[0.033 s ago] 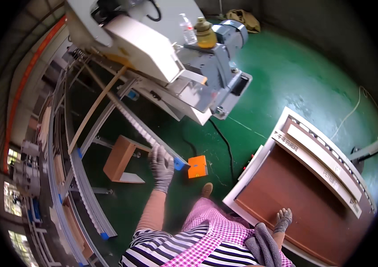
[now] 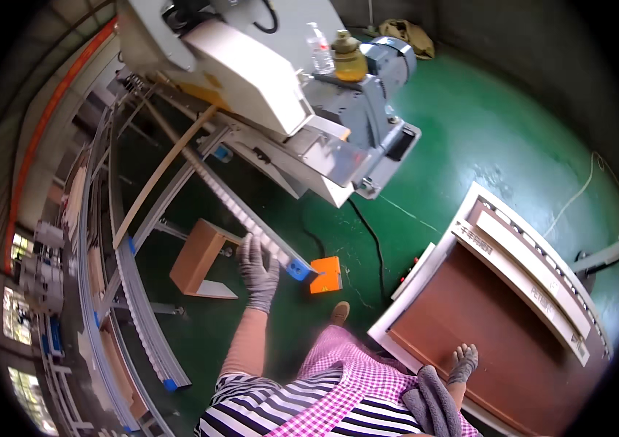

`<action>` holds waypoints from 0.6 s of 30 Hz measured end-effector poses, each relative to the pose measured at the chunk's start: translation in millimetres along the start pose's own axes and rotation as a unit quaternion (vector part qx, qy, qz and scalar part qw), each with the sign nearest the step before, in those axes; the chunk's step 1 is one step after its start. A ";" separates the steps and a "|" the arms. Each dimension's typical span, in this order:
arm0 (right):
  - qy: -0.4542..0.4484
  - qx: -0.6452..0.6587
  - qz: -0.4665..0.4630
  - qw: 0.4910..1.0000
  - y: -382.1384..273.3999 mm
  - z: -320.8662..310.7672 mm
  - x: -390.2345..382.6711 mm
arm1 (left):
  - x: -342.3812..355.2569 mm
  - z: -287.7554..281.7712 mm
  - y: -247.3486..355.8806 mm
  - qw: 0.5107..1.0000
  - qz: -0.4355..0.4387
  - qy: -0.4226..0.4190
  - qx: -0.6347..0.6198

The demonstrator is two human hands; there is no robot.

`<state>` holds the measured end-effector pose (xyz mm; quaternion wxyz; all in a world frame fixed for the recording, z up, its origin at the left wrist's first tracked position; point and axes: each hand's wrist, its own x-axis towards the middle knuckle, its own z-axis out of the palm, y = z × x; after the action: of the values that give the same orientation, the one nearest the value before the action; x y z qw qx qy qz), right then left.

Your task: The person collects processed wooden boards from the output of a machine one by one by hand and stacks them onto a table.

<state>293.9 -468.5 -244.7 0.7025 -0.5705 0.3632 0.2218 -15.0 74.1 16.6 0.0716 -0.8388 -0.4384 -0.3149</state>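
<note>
Green floor [image 2: 484, 138] | left hand [image 2: 258, 271] on rail [image 2: 251, 218] | right hand [image 2: 462, 362] – partly hidden

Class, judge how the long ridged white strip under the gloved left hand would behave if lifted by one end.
The strip is long and thin, so it would probably sag. It looks light. The left hand wears a knit glove, likely gripping its ridges well.

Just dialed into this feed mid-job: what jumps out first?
The bright green floor and the big grey-and-white machine at the top centre. Below it, the gloved left hand rests on a long white slatted rail with a blue end cap, beside an orange block. At lower right, the gloved right hand touches a brown board.
</note>
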 end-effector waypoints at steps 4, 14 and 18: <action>-0.071 -0.043 -0.066 0.994 -7.9 60.3 -1.1 | 34.8 -20.4 -108.9 0.995 -0.089 0.006 0.050; -0.219 -0.099 -0.073 0.968 11.2 237.9 -107.0 | 147.9 -15.3 -315.2 0.961 -0.207 -0.039 0.180; -0.223 -0.173 -0.096 0.954 31.1 260.0 -133.4 | 189.7 -9.0 -366.7 0.931 -0.270 -0.108 0.222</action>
<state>253.1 -196.7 -140.7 0.6745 -0.6512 0.0964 0.3342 -226.3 423.4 78.7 0.1202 -0.6808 -0.7117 -0.1243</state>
